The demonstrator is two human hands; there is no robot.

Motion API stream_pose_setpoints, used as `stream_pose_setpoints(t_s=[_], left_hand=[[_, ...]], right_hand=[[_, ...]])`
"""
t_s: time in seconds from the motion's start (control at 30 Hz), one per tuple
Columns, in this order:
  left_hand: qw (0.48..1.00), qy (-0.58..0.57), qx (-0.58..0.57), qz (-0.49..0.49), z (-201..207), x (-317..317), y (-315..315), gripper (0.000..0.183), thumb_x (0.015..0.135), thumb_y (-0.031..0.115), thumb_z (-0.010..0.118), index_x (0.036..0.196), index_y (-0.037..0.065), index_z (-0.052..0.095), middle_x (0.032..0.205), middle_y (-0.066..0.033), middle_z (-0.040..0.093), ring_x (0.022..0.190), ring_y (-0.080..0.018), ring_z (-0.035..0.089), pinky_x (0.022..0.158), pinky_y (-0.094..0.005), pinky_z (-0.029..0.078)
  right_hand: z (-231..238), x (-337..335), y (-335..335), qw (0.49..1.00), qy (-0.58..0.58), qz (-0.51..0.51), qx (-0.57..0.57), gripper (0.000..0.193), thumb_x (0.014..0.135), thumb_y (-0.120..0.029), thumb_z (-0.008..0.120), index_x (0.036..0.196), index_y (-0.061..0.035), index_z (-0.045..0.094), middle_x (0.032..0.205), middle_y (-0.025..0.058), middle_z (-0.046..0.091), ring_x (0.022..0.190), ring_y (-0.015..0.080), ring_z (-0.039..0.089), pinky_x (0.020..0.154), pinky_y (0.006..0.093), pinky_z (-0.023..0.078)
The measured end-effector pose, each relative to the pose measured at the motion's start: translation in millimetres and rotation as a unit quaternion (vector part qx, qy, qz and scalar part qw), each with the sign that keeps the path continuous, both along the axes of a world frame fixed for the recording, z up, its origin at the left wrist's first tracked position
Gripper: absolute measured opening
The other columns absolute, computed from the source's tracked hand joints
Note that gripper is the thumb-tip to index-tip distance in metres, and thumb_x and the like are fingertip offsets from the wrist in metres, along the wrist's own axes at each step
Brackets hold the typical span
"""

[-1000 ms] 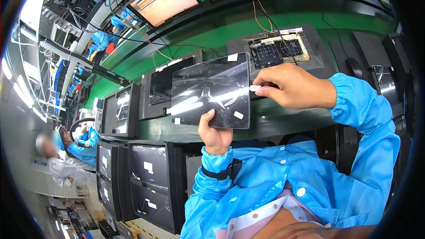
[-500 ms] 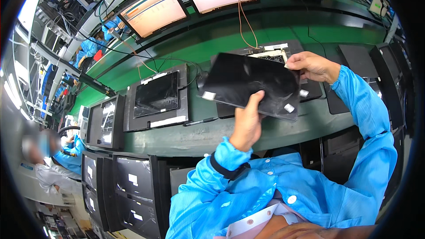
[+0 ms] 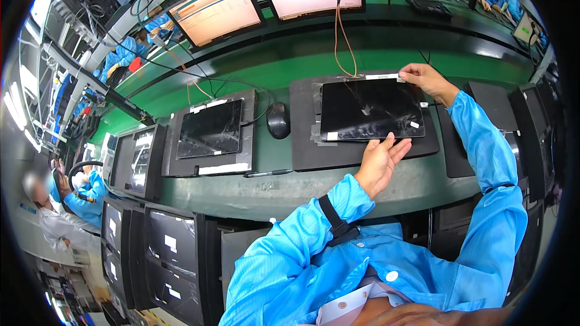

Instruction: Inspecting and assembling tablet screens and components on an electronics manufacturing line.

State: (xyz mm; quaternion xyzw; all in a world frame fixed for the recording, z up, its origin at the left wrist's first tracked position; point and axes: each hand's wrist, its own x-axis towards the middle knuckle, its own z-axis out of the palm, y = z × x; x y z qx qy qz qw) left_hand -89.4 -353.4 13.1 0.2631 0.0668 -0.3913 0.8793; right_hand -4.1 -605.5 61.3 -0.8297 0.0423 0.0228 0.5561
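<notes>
A dark glossy tablet screen (image 3: 371,108) with small white stickers lies on a black padded board (image 3: 307,148) in front of me. My left hand (image 3: 382,168) is palm up at the screen's near edge, fingers stretched out and touching that edge. At the far right corner my right hand (image 3: 430,83) makes a pinch. A small white bit shows at its fingertips, but what they grip there is too small to make out. Left of the board stands a black mouse (image 3: 278,121). A second tablet (image 3: 210,129) rests on another black board (image 3: 175,166).
Two monitors (image 3: 216,13) stand at the back, with an orange cable (image 3: 337,42) hanging down. A pen (image 3: 267,174) lies near the bench's front edge. Black trays (image 3: 172,238) stand at the lower left, and a dark board (image 3: 492,105) lies at right. Co-workers (image 3: 124,54) sit beyond.
The screen, tilted and raised above the board before, now lies flat on it. My left thumb has come off its face, and the hand has moved to the near edge. The right hand still pinches.
</notes>
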Motion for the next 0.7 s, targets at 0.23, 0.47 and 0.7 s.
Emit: stream_pose_setpoints(t_s=[0.23, 0.47, 0.7], left_hand=[[0.995, 0.062, 0.019, 0.074, 0.4, -3.6, -25.4, 0.029, 0.108, 0.017, 0.045, 0.125, -0.006, 0.041, 0.136, -0.0231, 0.048, 0.127, -0.0375, 0.054, 0.112, -0.045, 0.047], [0.971, 0.075, 0.064, -0.219, 41.1, 28.1, 24.1, 0.083, 0.101, 0.049, 0.045, 0.15, -0.014, 0.02, 0.145, -0.0328, 0.044, 0.132, -0.0411, 0.051, 0.113, -0.0484, 0.042], [0.387, -0.674, 0.626, 0.052, 42.6, 4.8, 115.6, 0.083, 0.081, 0.044, 0.079, 0.14, -0.006, 0.049, 0.145, -0.037, 0.041, 0.138, -0.0502, 0.038, 0.116, -0.0582, 0.024]], right_hand=[[28.5, -59.5, 29.6, 0.898, -0.129, 0.228, -0.354, 0.069, 0.081, -0.043, 0.079, 0.135, -0.0041, 0.06, 0.15, 0.0226, 0.042, 0.138, 0.0395, 0.042, 0.114, 0.045, 0.037], [21.1, -74.1, 22.6, 0.874, -0.113, 0.279, -0.383, 0.079, 0.071, -0.031, 0.086, 0.14, -0.0072, 0.056, 0.154, 0.0215, 0.04, 0.142, 0.04, 0.038, 0.117, 0.0454, 0.034], [25.8, -67.1, 45.7, 0.853, -0.108, 0.32, -0.397, 0.067, 0.073, -0.019, 0.079, 0.136, -0.0055, 0.061, 0.154, 0.019, 0.044, 0.146, 0.037, 0.035, 0.119, 0.0455, 0.032]])
